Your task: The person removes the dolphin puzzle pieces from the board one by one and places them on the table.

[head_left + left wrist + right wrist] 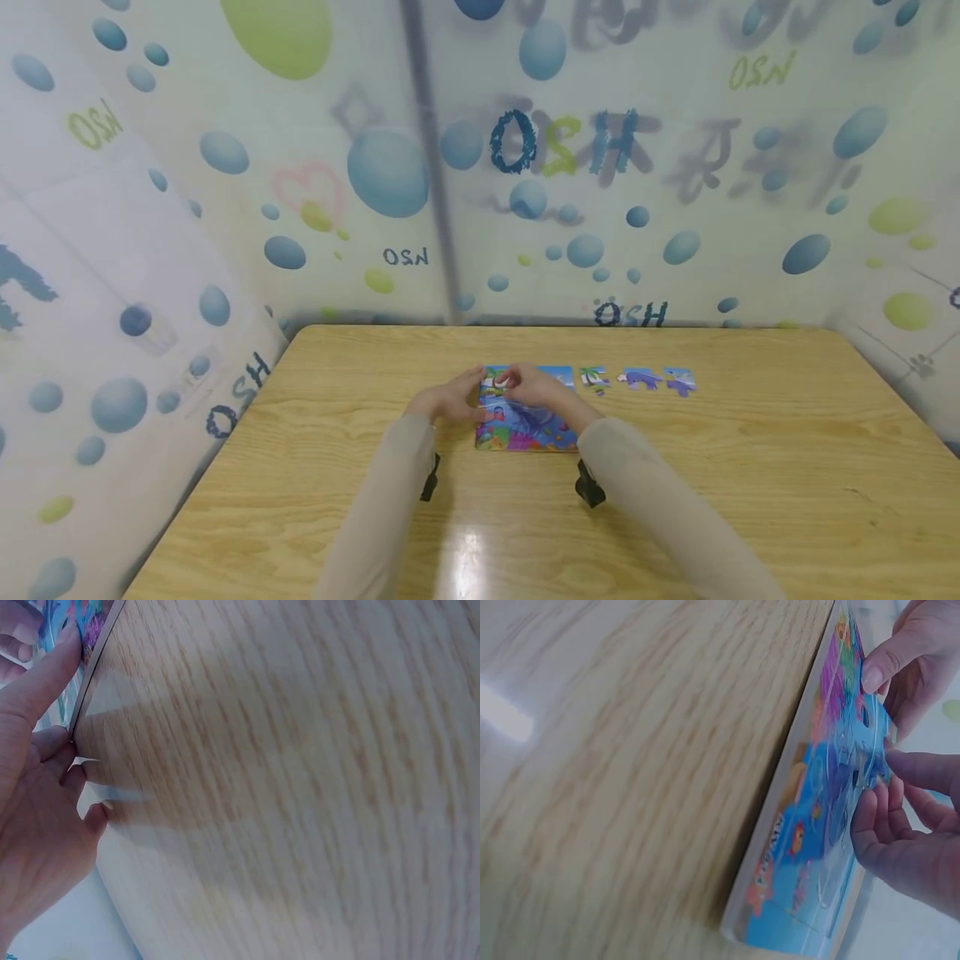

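Observation:
A flat jigsaw board [525, 439] with a bright undersea picture lies on the wooden table. At its left side rests my left hand [452, 398], thumb over the picture and the other fingers, loosely bent, along the board's edge. My right hand [538, 388] is over the upper left of the board, thumb and fingers curled together. In the right wrist view its fingertips [866, 814] pinch a small blue puzzle piece [883, 778], mostly hidden by the fingers. The left thumb [875, 675] shows beyond it.
Right of the board lie a palm-tree puzzle piece [595, 379], a purple-and-blue piece [642, 379] and a dolphin piece [680, 380]. The table [750, 483] ends at a patterned fabric wall [480, 225] behind and at the sides.

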Available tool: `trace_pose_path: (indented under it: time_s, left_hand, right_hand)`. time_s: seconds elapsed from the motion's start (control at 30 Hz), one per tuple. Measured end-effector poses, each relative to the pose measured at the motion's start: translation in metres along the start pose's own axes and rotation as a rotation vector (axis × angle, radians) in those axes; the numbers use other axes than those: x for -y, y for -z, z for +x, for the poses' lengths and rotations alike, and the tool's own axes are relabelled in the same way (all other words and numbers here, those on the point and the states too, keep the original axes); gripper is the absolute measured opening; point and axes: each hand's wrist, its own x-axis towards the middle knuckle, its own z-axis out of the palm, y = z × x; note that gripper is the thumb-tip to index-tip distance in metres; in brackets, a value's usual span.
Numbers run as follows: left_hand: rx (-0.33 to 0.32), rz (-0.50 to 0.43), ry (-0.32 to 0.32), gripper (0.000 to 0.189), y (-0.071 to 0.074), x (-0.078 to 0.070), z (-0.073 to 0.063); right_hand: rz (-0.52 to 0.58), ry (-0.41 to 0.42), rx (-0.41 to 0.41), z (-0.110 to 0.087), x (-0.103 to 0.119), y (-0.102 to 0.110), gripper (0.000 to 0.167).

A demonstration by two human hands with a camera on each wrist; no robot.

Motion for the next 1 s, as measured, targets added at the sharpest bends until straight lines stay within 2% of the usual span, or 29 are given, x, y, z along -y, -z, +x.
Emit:
trace_pose_path:
  time_s: [0.2, 0.47, 0.7, 1.0]
  left_hand:
    - [-0.015, -0.006, -0.012, 0.078, 0.001, 0.000, 0.000]
    - [-0.017, -0.001, -0.023, 0.081, 0.001, 0.000, 0.000]
    - [0.002, -0.014, -0.001, 0.083, 0.001, -0.002, -0.001]
    - [-0.004, -0.028, -0.011, 0.082, -0.001, 0.000, 0.000]
  right_hand:
    - [0.049, -0.029, -0.031, -0.002, -0.001, 0.003, 0.036]
    - [0.082, -0.058, -0.013, 0.000, -0.004, 0.003, 0.027]
    - [0.198, -0.088, 0.007, -0.002, -0.008, 0.007, 0.030]
    - [0.283, -0.069, 0.009, -0.004, -0.019, 0.015, 0.030]
